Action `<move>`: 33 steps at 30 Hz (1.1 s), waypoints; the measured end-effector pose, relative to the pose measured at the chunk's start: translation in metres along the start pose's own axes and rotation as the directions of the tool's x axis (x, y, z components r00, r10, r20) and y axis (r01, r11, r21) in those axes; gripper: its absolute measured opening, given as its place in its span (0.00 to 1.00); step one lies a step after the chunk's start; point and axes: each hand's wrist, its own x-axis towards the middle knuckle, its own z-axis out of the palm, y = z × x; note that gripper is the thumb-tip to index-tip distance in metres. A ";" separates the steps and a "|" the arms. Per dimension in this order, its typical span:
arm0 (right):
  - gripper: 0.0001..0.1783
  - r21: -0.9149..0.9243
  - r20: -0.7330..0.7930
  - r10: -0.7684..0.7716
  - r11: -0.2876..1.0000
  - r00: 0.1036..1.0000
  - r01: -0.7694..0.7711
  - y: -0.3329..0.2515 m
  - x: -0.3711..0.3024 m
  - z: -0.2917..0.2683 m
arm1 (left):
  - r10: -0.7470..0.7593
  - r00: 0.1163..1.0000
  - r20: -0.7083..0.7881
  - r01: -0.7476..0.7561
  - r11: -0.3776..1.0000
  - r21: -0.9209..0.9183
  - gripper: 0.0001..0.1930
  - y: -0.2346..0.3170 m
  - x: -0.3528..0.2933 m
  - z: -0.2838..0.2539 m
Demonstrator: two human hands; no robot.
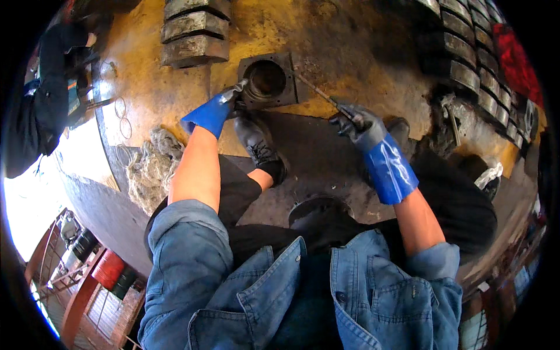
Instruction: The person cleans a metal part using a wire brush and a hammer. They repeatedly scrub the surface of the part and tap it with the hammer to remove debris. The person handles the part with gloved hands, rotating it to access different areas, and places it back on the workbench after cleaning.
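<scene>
One square, round-bored, dark metal block (pixel 287 81): upper centre of frame
Blue-cuffed, grey-gloved left hand (pixel 234 93): at block's lower left, finger grip unclear
Similarly gloved right hand (pixel 359 123): clenched around thin metal rod (pixel 318 91)

No readable text, no legible label, brand, number or sign (the far background too small to tell)

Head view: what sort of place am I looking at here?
Probably a metalworking or repair workshop: stacked heavy metal blocks, a grimy square metal flange with a round bore, and a tangled heap of fibrous rags.
</scene>
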 end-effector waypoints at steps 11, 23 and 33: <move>0.18 -0.984 -0.164 0.332 0.006 0.929 -0.176 -0.101 0.086 0.077 | 0.090 0.995 -0.040 -0.081 0.980 0.182 0.19 -0.007 0.018 0.003; 0.17 -0.575 -0.110 0.646 0.579 0.755 -0.578 -0.173 0.030 0.057 | 0.430 0.879 -0.208 -0.006 0.447 0.895 0.26 0.050 -0.070 0.105; 0.16 -0.710 -0.369 0.474 0.411 0.800 -0.571 -0.074 0.085 0.000 | 0.454 0.848 -0.273 0.100 0.369 0.924 0.33 0.055 -0.070 0.151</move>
